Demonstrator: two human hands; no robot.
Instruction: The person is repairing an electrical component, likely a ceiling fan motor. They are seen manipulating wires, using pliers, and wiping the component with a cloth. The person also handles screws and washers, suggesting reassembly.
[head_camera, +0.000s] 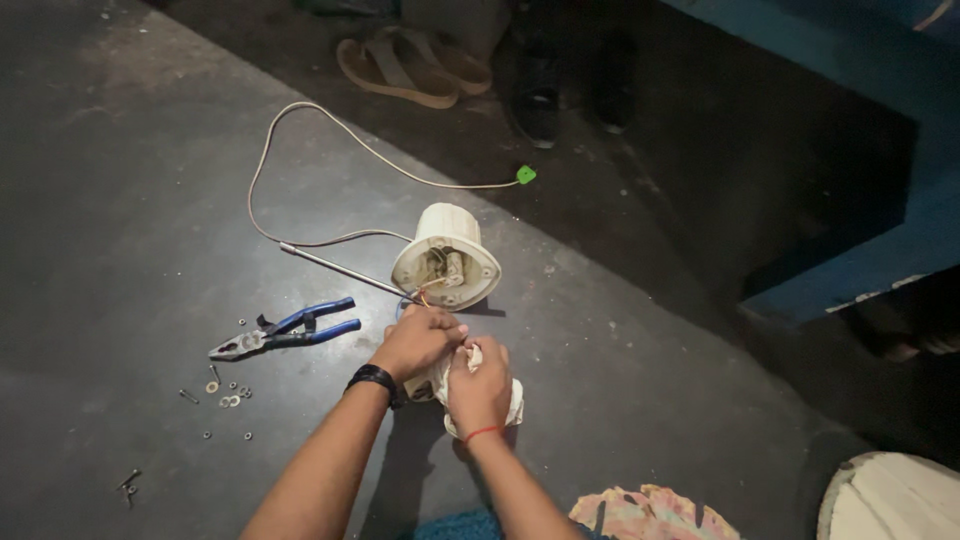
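- On the dark floor (130, 180), all work is laid out; sandals (410, 68) and dark shoes (540, 100) are seen at the far edge, beside a blue step (850, 200).
- A cream round housing (446, 255) is lying tilted just beyond the hands, its open face with inner metal parts turned toward the viewer. A thin metal rod (335, 268) and a pale cable (290, 170) ending in a green tag (525, 174) run off from it.
- A second cream part (512, 400) is gripped low against the floor, just below the housing and mostly covered by the hands.
- The right hand (480, 385) is wrapped around that part, fingers clamped on it. The left hand (418, 340) is closed over its top, fingertips pinched where thin wires emerge; what exactly is pinched cannot be told.
- Judgement: the part is best kept braced by the right hand while the wires are handled gently, without strain on them.
- Blue-handled pliers (285, 332) are lying well to the left, untouched.
- Small washers and nuts (230, 395) and two screws (128, 485) are scattered near the pliers; they should be kept clear of the forearms.
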